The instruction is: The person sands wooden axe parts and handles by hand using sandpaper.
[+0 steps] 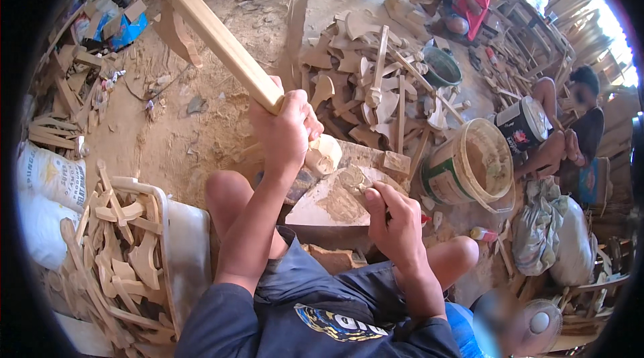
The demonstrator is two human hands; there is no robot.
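My left hand point(285, 126) is closed around the handle of a wooden axe point(225, 42), raised and tilted with its head at the upper left. The curved wooden blade hangs below the handle, and a knobbed end shows under my fist. My right hand point(397, 220) grips a small tool, apparently a putty knife, mostly hidden by the fingers. Its tip is at a tan putty mound point(352, 178) on a pale board point(325, 214) in front of my lap. A bit of red shows beside the right palm.
Carved wooden pieces point(382, 83) lie heaped ahead. An open bucket point(469, 163) stands right of the board, near a black pail point(523, 120). A crate of wooden parts point(164, 224) is at my left. Two people point(469, 2) sit at the right, and a fan point(539, 320) stands lower right.
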